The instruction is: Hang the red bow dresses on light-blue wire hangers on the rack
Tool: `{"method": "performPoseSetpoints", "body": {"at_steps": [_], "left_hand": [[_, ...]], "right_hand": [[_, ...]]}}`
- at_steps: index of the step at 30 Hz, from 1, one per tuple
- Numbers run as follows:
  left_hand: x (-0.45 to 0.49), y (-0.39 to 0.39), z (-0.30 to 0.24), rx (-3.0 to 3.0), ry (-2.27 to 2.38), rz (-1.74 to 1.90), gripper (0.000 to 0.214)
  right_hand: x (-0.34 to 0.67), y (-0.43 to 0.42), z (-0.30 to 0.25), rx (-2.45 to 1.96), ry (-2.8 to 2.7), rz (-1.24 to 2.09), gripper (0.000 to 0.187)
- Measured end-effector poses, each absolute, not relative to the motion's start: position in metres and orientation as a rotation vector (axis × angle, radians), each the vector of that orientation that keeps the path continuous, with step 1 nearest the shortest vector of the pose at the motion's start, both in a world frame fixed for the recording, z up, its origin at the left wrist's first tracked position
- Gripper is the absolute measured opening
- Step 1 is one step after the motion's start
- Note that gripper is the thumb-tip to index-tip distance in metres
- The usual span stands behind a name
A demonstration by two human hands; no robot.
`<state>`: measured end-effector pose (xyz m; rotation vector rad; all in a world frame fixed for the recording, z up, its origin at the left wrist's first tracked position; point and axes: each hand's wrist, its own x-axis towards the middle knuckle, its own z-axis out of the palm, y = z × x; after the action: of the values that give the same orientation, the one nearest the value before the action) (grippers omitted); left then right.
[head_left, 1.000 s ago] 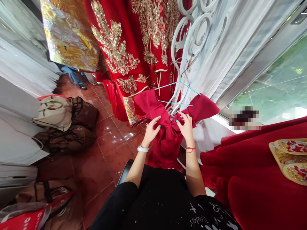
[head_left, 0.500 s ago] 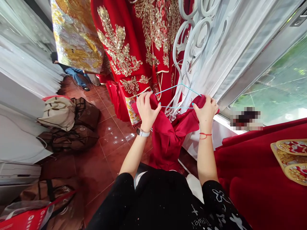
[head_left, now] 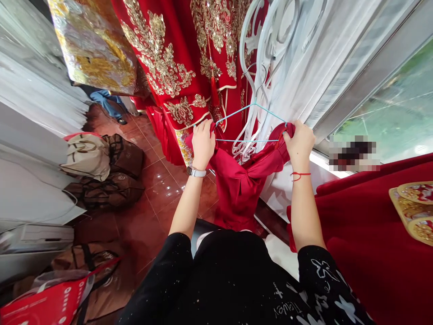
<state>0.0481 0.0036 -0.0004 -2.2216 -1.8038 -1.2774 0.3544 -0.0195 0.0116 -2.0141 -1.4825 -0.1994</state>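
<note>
From the head view, both your hands have moved since a second ago — off the gathered middle of the red dress (head_left: 240, 185) and up to its shoulders. Your left hand (head_left: 203, 146) has its fingers curled round one shoulder; your right hand (head_left: 299, 144) pinches the other between thumb and fingers. The dress drapes on a thin blue hanger (head_left: 255, 104), whose hook seems to hang on the white scrolled stand (head_left: 262, 45). Gripping both ends likely keeps the shoulders spread and level — the stand presumably takes the weight. Beneath lies a glossy red tiled floor (head_left: 162, 185), with brown bags (head_left: 118, 194) to your left, embroidered red gowns (head_left: 182, 27) ahead and a window (head_left: 389, 108) to your right.
</note>
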Motion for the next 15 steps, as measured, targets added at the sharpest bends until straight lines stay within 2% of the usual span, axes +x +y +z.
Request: {"method": "performPoseSetpoints", "body": {"at_steps": [8, 15], "left_hand": [[0.053, -0.009, 0.008, -2.169, -1.915, -1.178, 0.048], [0.063, -0.007, 0.006, -2.075, -2.014, -1.13, 0.04]], "right_hand": [[0.36, -0.024, 0.016, -2.041, -1.563, -0.134, 0.047], [0.351, -0.02, 0.016, -2.027, -1.478, -0.147, 0.038]]}}
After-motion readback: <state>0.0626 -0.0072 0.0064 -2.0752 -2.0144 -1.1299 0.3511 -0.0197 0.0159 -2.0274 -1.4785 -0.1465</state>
